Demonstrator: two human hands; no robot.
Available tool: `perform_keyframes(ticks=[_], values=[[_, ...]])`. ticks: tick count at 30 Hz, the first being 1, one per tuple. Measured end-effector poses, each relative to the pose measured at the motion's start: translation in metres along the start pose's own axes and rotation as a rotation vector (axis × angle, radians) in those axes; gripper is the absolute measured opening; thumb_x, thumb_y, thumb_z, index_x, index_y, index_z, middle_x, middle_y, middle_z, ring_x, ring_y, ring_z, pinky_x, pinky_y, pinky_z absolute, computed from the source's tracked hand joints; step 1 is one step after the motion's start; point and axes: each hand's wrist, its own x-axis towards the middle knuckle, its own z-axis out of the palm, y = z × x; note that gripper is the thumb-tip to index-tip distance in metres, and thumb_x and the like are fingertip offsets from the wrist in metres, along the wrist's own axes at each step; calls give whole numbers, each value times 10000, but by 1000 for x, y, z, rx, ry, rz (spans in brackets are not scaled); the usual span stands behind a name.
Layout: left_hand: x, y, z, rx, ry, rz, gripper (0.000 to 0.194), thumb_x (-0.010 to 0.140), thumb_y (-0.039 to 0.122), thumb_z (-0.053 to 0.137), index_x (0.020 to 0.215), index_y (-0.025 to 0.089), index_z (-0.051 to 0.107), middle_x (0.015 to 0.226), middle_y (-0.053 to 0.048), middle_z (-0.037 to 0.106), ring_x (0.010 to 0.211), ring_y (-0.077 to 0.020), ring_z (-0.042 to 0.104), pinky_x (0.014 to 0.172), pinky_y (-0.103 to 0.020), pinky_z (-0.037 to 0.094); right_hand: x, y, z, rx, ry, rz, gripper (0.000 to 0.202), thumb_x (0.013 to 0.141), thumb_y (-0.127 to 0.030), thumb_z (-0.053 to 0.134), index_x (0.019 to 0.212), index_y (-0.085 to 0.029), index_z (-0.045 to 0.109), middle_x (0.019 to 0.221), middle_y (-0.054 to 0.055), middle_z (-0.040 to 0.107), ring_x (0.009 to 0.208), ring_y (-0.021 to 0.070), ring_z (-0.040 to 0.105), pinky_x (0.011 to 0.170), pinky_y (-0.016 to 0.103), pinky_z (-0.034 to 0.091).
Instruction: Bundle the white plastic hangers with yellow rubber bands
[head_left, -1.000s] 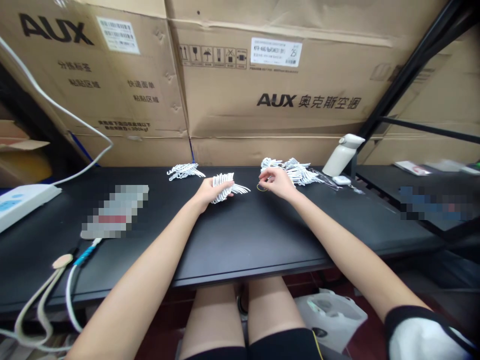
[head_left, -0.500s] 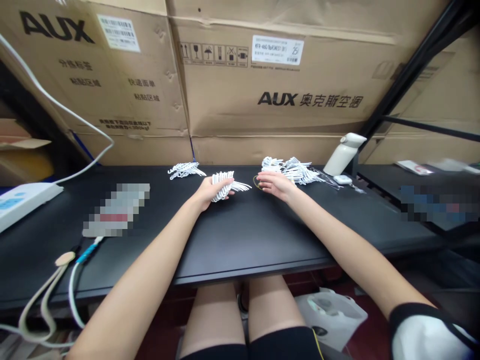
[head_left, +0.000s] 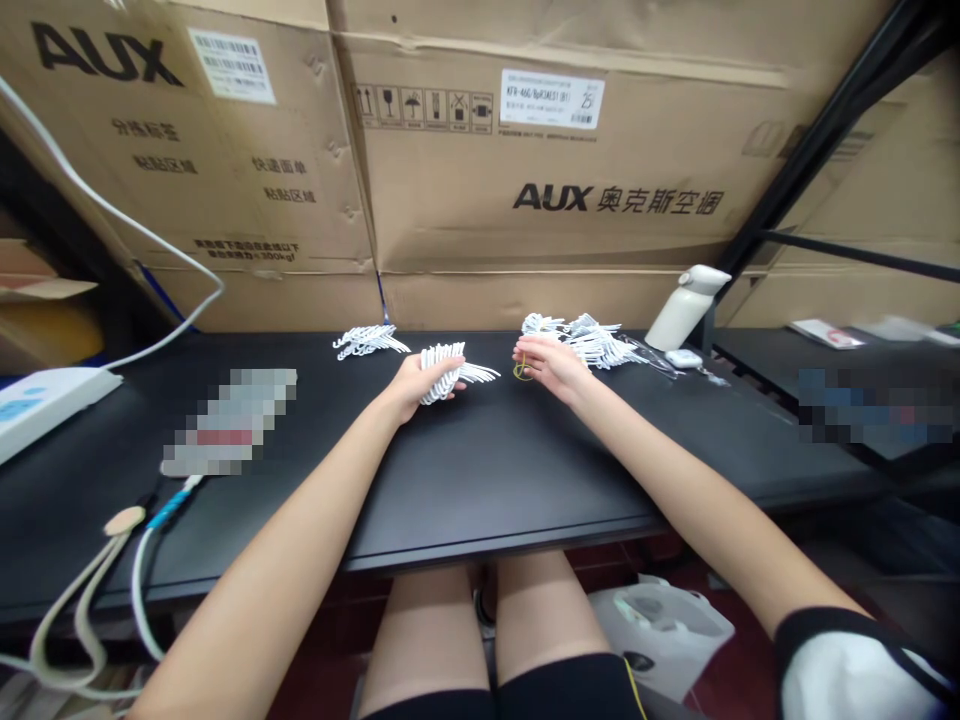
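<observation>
My left hand (head_left: 412, 385) is wrapped round a bundle of thin white hooks (head_left: 442, 372), their curved ends at the fingers and their straight ends pointing right. Across a small gap, my right hand (head_left: 553, 366) pinches a thin yellow rubber band (head_left: 522, 370), which hangs in a loop at the fingertips. Behind the right hand lies a heap of similar white hooks (head_left: 600, 343), partly covered by it. A smaller pile of white hooks (head_left: 367, 341) rests at the back of the black table (head_left: 495, 480), beyond my left hand.
A pale bottle (head_left: 688, 308) stands at the back right beside a small white case (head_left: 683, 359). To the left lie a blurred-out phone (head_left: 229, 422) with its cable and a white power strip (head_left: 52, 400). Large cardboard boxes (head_left: 450, 220) wall off the back.
The rubber band at my right fingertips now shows as a fuller loop, hanging lower. My left hand keeps its hold on the hooks, nearly unmoved.
</observation>
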Motion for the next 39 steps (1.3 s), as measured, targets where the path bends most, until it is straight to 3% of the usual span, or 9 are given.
perform_keyframes(ticks=[4, 7, 11, 16, 19, 26, 34, 37, 39], values=[[-1, 1, 0, -1, 0, 0, 316, 696, 318, 761, 917, 113, 668, 895, -112, 732, 662, -174, 701, 511, -216, 545, -5, -3, 5, 117, -125, 79, 228, 720, -180, 632, 917, -221, 525, 1211, 52, 645, 903, 132, 662, 608, 207, 520], [0, 1, 0, -8, 5, 4, 306, 688, 311, 767, 901, 114, 671, 871, -104, 732, 658, -173, 700, 519, -219, 547, -9, -4, 9, 95, -178, 35, 232, 711, -140, 589, 904, -223, 491, 1337, 49, 565, 950, 131, 663, 601, 201, 525], [0, 0, 1, -28, -4, 18, 340, 676, 313, 771, 926, 104, 675, 841, -100, 730, 643, -171, 695, 514, -220, 542, -19, -6, 15, -108, -230, -131, 270, 684, -208, 681, 865, -219, 481, 1375, 47, 530, 798, 127, 693, 513, 186, 481], [-1, 1, 3, -66, -68, 56, 368, 676, 316, 760, 966, 104, 683, 829, -89, 727, 655, -170, 687, 515, -221, 529, -40, -6, 28, -520, -421, -353, 382, 622, -380, 778, 850, -206, 525, 1343, 97, 545, 568, 111, 652, 475, 228, 460], [-2, 1, 7, -116, -74, 75, 358, 681, 299, 746, 985, 118, 684, 803, -64, 722, 654, -165, 679, 527, -227, 526, -47, -3, 35, -710, -378, -434, 389, 650, -415, 759, 906, -216, 545, 1293, 91, 575, 609, 116, 631, 583, 271, 517], [-6, 0, 19, -216, -144, 95, 282, 661, 304, 764, 844, 104, 690, 725, -45, 702, 637, -146, 652, 583, -225, 517, -44, 1, 46, -757, -228, -782, 282, 695, -343, 737, 865, -205, 560, 976, 56, 573, 882, 192, 586, 770, 315, 513], [-12, 0, 21, -182, -257, 87, 362, 609, 288, 816, 907, 115, 705, 840, -75, 714, 720, -168, 655, 603, -231, 496, -38, 8, 43, -708, -215, -839, 315, 650, -314, 763, 815, -192, 525, 872, 20, 553, 777, 163, 578, 664, 289, 504], [-10, -1, 21, -240, -233, 110, 299, 598, 262, 807, 841, 118, 707, 776, -57, 703, 676, -151, 640, 598, -230, 486, -38, 10, 42, -678, -224, -823, 303, 677, -328, 748, 853, -192, 542, 907, 28, 574, 730, 145, 587, 616, 276, 497], [-6, -1, 21, -314, -174, 116, 265, 603, 262, 785, 806, 117, 697, 725, -41, 690, 619, -131, 617, 567, -223, 472, -39, 12, 44, -576, -229, -730, 337, 699, -363, 735, 905, -201, 522, 895, 22, 590, 659, 129, 597, 536, 255, 483]])
